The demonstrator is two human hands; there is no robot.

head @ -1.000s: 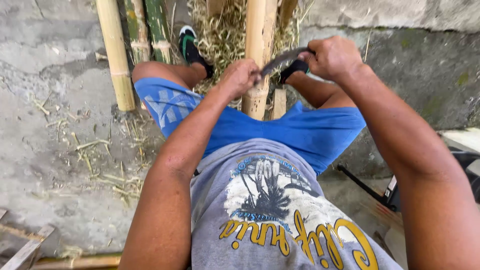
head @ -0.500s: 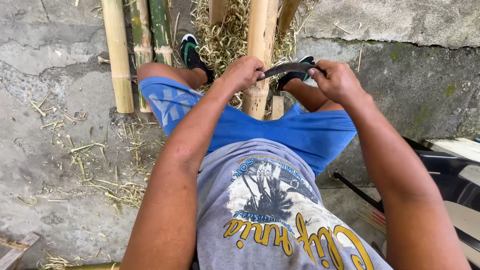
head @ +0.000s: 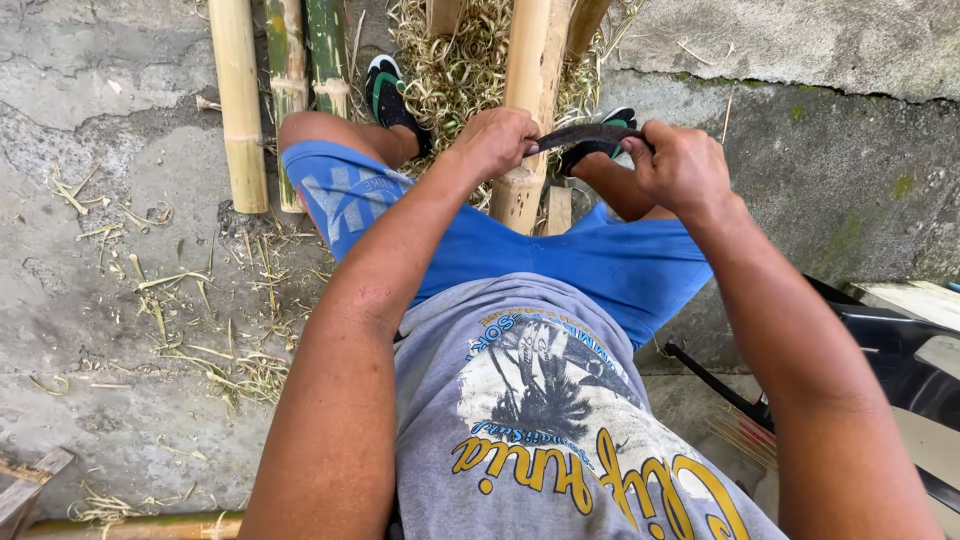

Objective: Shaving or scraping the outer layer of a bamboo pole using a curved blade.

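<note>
Running straight away from the person, a thick yellow bamboo pole stands between the knees, its long axis going from the blue shorts up to the top edge of the view, its near cut end just above the shorts. Left of that pole, well apart from it, three thinner poles lie side by side on the concrete floor, one pale yellow and two greener, all pointing the same way as it. Dry shavings are scattered over the floor left of the pole, and a heap of curled shavings lies packed against its left side. The left hand is curled shut on the left end of a dark blade, resting on the pole. That blade lies crosswise over the pole, its length at right angles to the pole's axis. The right hand, just right of the pole, is closed tightly around the blade's other end. Sandalled feet rest either side of the pole. Right of the pole a rough concrete wall rises close by; the freest floor is on its left. Dark plastic chair parts sit to its lower right.
</note>
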